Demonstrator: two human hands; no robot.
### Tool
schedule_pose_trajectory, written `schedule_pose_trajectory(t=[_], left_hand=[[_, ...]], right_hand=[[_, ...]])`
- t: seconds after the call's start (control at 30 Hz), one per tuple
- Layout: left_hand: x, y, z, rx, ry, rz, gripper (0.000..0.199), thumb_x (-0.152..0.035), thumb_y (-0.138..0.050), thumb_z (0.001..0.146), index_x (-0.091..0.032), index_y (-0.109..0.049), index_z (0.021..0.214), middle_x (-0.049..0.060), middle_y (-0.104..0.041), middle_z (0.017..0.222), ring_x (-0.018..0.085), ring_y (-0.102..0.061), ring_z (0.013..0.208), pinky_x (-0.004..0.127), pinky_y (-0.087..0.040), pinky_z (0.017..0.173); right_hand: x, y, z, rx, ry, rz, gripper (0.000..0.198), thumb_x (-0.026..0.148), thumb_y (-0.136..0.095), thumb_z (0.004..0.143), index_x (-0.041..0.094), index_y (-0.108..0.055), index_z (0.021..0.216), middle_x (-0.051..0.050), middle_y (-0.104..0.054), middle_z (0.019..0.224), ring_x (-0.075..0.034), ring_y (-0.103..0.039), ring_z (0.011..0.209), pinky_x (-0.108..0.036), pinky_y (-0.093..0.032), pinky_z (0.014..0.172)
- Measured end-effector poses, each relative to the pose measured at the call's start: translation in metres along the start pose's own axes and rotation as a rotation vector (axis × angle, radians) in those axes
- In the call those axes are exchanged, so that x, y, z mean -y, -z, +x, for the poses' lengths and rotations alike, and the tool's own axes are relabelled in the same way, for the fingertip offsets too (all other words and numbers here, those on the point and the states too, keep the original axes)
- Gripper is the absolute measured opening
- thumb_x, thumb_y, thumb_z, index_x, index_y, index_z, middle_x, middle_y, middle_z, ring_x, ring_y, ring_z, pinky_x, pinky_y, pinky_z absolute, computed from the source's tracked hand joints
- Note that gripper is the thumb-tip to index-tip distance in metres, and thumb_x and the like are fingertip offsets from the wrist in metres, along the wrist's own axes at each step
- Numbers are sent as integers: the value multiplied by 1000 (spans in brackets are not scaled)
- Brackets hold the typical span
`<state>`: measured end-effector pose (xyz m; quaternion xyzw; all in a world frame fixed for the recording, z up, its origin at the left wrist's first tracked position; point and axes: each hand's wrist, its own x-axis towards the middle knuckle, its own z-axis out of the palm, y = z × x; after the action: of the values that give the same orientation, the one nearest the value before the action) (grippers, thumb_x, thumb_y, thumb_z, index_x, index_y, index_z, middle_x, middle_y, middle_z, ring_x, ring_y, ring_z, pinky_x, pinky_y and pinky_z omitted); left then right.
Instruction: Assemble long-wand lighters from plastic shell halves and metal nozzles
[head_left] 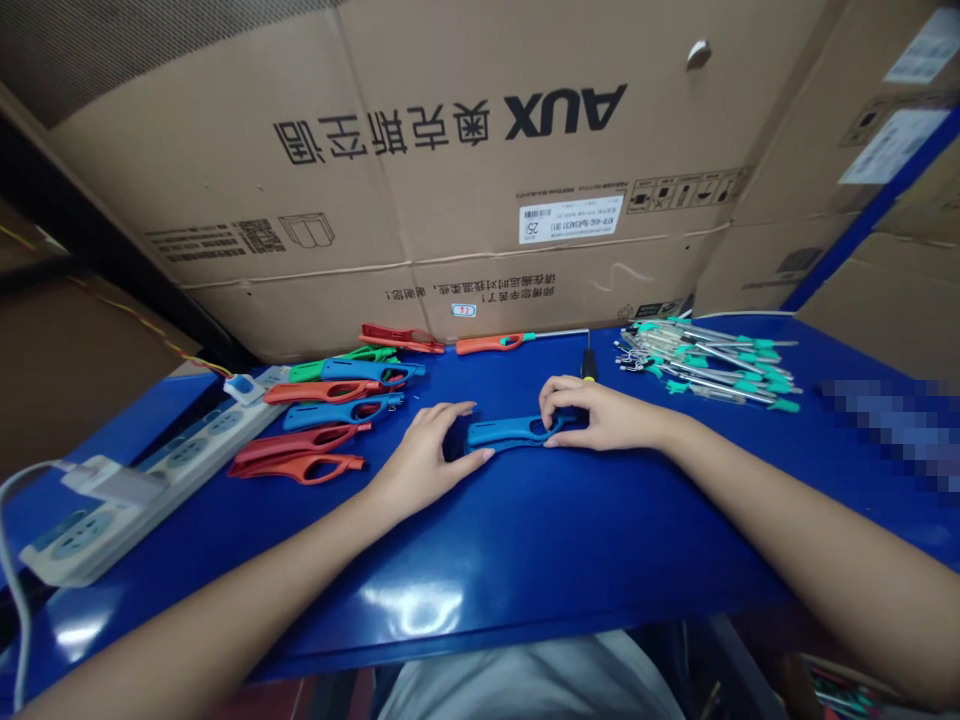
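Observation:
A blue lighter handle (504,432) lies lengthwise on the blue table, with a long loop at its right end. My right hand (589,415) pinches that right end between thumb and curled fingers. At the other end is my left hand (439,450), its fingers stretched out and its thumb apart from them; whether the thumb tip touches the handle I cannot tell. Just behind my right hand stands a screwdriver (589,365) with a black grip and a thin shaft. An orange lighter (491,344) with a metal tube lies along the back.
Red, green and blue handle shells (322,392) lie in a group at left. Beside them runs a white power strip (180,470) with plugs and cables. Metal lighter tubes with teal parts (712,360) are heaped at right. A cardboard wall (450,210) closes the back.

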<state>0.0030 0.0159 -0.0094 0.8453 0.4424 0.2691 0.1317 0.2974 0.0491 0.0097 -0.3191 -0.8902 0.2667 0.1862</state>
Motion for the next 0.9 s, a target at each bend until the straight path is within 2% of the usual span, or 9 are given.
schedule_pose_trajectory(t=[0.1,0.27,0.4,0.5,0.63,0.77,0.9], left_hand=[[2,-6,0,43,-6,-58,50,-36,-75,85,-20,-61,130,9,-67,120,28,-60,114,48,-49,103],[0,-8,1,43,-22,-167,46,-27,-75,85,-21,-62,130,7,-68,115,24,-63,105,40,-52,97],[2,-9,1,28,-6,-195,48,-27,-75,85,-20,-60,131,7,-68,115,22,-64,101,39,-53,95],[4,-10,2,-1,-7,-194,50,-26,-74,85,-20,-59,133,7,-67,112,21,-64,98,39,-54,93],[5,-11,2,-33,-26,-209,50,-26,-72,86,-21,-56,133,7,-68,113,21,-65,101,40,-55,93],[6,-12,2,-38,-45,-177,47,-25,-69,87,-21,-56,132,7,-72,112,23,-66,104,44,-53,96],[5,-11,1,-48,-60,-149,46,-23,-67,87,-22,-57,132,7,-73,112,23,-67,104,44,-53,97]], right_hand=[[2,0,1,0,-7,-14,19,38,-72,88,20,-66,90,-7,-57,110,-21,-57,106,-38,-45,97],[-2,-1,1,-30,4,-15,23,42,-74,85,20,-67,85,-6,-57,107,-21,-58,103,-37,-45,97],[-8,-1,1,-125,40,12,21,41,-70,89,20,-66,89,-5,-60,98,-19,-60,93,-34,-49,87],[-12,-1,1,-220,20,-114,19,38,-62,95,20,-64,90,-5,-63,92,-18,-61,84,-33,-49,78],[-14,0,0,-277,-59,-363,21,37,-53,99,20,-63,94,-8,-65,104,-22,-62,92,-35,-49,81],[-18,2,-1,-249,-224,-537,28,41,-47,101,21,-65,95,-10,-67,107,-27,-62,102,-35,-48,75],[-22,9,-3,-194,-364,-596,30,41,-46,99,20,-66,89,-10,-69,99,-26,-63,93,-32,-41,64]])
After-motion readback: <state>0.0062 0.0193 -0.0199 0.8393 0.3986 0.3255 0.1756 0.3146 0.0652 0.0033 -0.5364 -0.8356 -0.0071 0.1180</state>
